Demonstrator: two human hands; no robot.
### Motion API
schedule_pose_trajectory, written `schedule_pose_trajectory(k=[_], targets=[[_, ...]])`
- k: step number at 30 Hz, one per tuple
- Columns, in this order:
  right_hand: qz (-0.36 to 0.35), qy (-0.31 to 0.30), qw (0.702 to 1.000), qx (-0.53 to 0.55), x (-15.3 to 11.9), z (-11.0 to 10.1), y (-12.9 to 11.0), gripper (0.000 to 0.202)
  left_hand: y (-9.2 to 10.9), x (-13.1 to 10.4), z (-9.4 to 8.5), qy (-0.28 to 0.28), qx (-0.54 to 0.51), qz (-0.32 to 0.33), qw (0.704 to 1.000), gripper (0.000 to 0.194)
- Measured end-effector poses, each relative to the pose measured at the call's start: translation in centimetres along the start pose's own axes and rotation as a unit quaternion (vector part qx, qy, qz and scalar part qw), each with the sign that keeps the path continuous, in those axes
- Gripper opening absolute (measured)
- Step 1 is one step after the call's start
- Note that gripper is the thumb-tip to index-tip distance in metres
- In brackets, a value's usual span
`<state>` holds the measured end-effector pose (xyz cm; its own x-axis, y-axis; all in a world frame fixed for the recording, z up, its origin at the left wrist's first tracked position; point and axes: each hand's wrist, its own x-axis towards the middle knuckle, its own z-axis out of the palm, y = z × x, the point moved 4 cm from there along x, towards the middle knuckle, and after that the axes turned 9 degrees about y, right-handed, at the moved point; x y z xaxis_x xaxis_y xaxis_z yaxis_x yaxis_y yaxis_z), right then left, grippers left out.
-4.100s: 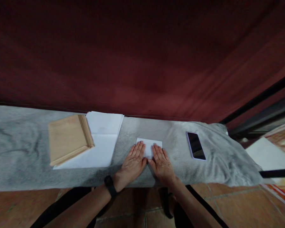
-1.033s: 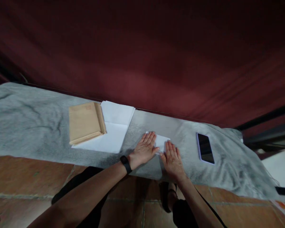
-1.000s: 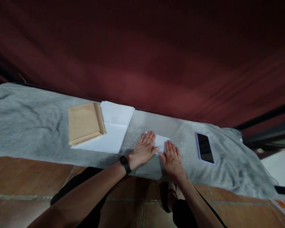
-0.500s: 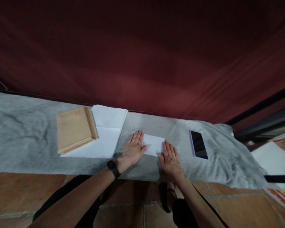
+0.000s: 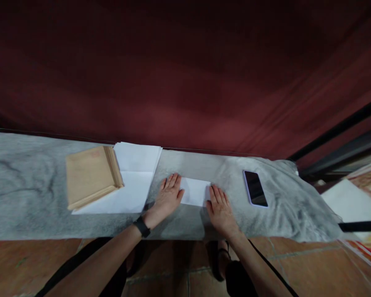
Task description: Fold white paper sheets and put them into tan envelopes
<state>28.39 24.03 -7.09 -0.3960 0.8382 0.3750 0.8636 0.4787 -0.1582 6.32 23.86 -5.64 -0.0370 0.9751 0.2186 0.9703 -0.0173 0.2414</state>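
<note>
Nearest, the tiled floor is partly hidden by the forearms and dark-clothed legs, which are cut off by the lower edge. A black wristband is worn on the left wrist. The left hand and right hand are laid palm down, set apart, their fingers extended and thumbs angled inward. Between them, the small white paper is laid flat on the grey-covered surface; its left end is hidden under the left fingers, its right edge partly covered by the right fingertips. To the right, a dark-screened phone is seen. To the left, larger white sheets are partly covered by stacked brown envelopes, whose faint red mark cannot be read. Beyond, a dark red backdrop is lost in shadow.
</note>
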Motion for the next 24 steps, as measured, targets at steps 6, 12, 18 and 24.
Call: schedule_pose_trajectory(k=[6,12,18,24], targets=[[-0.076,0.001,0.996,0.036,0.2,0.2,-3.0,0.054,0.3,1.6,-0.6,0.026,-0.052,0.016,0.998,0.046],[-0.07,0.013,0.997,0.034,0.2,0.1,-4.3,0.053,0.3,3.1,-1.0,0.029,-0.037,0.02,0.999,0.03],[-0.068,-0.008,0.996,0.048,0.3,-0.3,-5.0,0.061,-0.5,4.7,-0.9,0.028,-0.236,-0.069,0.969,0.007],[-0.061,-0.02,0.993,0.097,0.7,-1.2,-5.9,0.075,-1.3,4.4,-0.7,-0.029,-0.434,-0.149,0.888,0.017]])
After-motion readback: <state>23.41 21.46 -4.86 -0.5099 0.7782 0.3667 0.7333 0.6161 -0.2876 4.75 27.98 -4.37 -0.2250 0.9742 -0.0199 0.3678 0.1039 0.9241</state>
